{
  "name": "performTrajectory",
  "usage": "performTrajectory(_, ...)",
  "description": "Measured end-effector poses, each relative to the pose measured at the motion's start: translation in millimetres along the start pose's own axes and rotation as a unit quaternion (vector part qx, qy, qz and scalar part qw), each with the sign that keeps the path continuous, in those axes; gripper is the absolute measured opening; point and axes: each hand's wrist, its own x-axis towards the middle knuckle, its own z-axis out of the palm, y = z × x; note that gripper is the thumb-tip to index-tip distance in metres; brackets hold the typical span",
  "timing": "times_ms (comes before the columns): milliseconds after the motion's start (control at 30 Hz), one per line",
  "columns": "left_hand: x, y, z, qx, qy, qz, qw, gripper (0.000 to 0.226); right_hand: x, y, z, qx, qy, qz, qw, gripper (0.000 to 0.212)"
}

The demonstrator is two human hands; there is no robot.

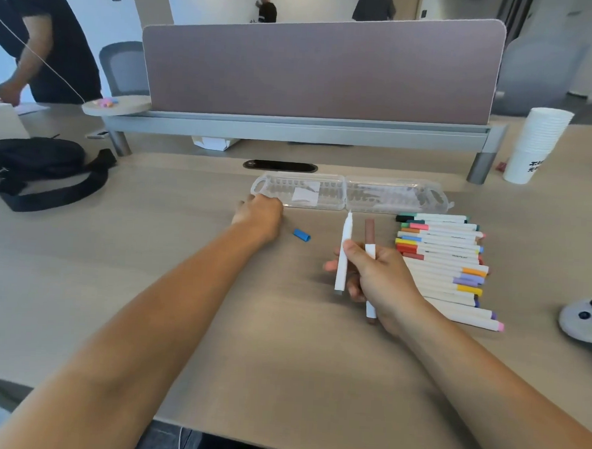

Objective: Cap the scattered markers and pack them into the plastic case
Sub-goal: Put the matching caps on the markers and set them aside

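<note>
**Two markers in the right hand, the case open at the far side**

The pale wooden table (149, 251) runs from its near edge, at the bottom of the view, to a divider panel (323, 71) along its far edge. Bare tabletop lies between the two forearms and to the left of them, as far as a black bag (40, 169).

The plastic case (351, 194) lies opened flat below the panel, its two halves side by side. Just right of it and nearer, a row of markers (447, 263) lies packed side by side, well apart from a controller (584, 320) at the right edge. A stack of paper cups (539, 144) stands at the far right.

The left hand (259, 212) sits at the case's near-left corner, back to the camera. Its fingers are hidden, so I cannot tell its grip.

The right hand (377, 276) has its grip closed round two upright markers: a white marker (343, 254) with no cap and a brown-capped marker (369, 248).

A blue cap (302, 235) lies loose between the hands.
</note>
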Motion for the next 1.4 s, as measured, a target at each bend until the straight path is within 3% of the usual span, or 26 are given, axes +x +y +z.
performTrajectory(233, 2.6, 10.3, 3.6, 0.029, 0.012, 0.007, 0.999, 0.02, -0.7, -1.3, -1.3, -0.005, 0.004, -0.007, 1.0, 0.029)
performTrajectory(433, -6.5, 16.2, 1.5, 0.012, 0.028, -0.009, 0.999, 0.025, -0.9, -0.8, -0.9, -0.009, 0.004, -0.009, 1.0, 0.03)
performTrajectory(600, -21.6, 6.5, -7.6, -0.114, 0.051, -0.008, 0.992, 0.022, -2.6, -2.4, -0.4, -0.01, 0.002, -0.007, 1.0, 0.029)
performTrajectory(700, -38.6, -0.9, -12.2, -0.329, 0.068, 0.0, 0.942, 0.01, -4.0, -4.0, 0.1, -0.013, 0.002, -0.008, 1.0, 0.029)
performTrajectory(800, -56.5, -2.2, -17.4, -0.556, 0.006, 0.037, 0.83, 0.01, -7.0, -5.6, 1.7, -0.011, 0.001, -0.005, 1.0, 0.028)
performTrajectory(933, -64.7, -5.1, -15.5, -0.698, -0.035, 0.052, 0.713, 0.02, -9.4, -5.0, 3.2, -0.035, -0.003, -0.008, 0.999, 0.029)
performTrajectory(1167, -67.4, -7.9, -11.1, -0.741, -0.057, 0.102, 0.662, 0.018, -6.8, -0.6, 2.1, -0.033, -0.033, -0.012, 0.999, 0.031)
performTrajectory(1400, -72.4, -3.9, -12.8, -0.718, -0.083, 0.124, 0.68, 0.018, -10.2, -2.1, 4.4, -0.02, -0.07, 0.0, 0.997, 0.03)
